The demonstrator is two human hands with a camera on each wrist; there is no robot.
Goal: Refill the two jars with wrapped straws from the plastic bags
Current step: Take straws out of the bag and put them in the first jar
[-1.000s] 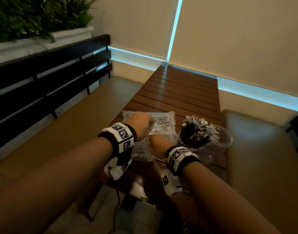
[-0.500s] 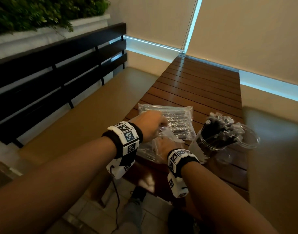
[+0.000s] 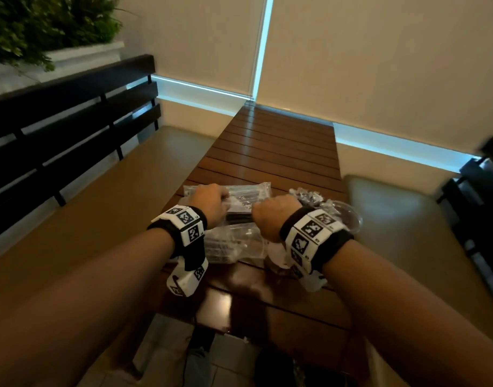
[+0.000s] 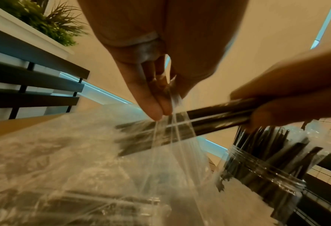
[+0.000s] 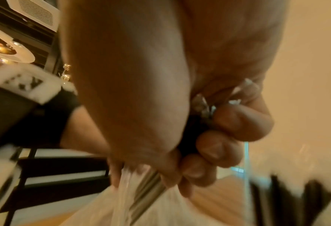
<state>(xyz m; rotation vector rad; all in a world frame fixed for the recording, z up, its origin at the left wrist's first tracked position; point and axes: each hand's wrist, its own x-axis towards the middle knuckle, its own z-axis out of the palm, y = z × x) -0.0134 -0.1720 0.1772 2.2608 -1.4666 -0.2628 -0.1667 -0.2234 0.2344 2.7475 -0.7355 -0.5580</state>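
The left hand [image 3: 212, 203] pinches the thin film of a clear plastic bag [image 4: 79, 160] between thumb and fingertips [image 4: 154, 111], pulling the film up taut from the table [image 3: 273, 152]; the right hand [image 3: 273, 216] is closed in a fist around a bundle of dark wrapped straws [image 4: 214, 120], which lies roughly level and runs partly inside the stretched film; in the right wrist view its curled fingers [image 5: 218, 149] clamp the bundle against the palm, though that picture is blurred; a 2nd plastic bag [image 3: 245, 195] of straws lies flat on the table just beyond the hands; to the right of the hands stands 1 jar [image 4: 261, 172], clear, holding many dark straws upright, close beside the right hand; just beyond it in the head view sits a 2nd clear jar [image 3: 348, 216], mostly hidden by the right wrist, so its contents cannot be told; cushioned benches [image 3: 108, 196] flank the table, and a planter of green leaves [image 3: 44, 26] stands above the dark slatted backrest on the left.
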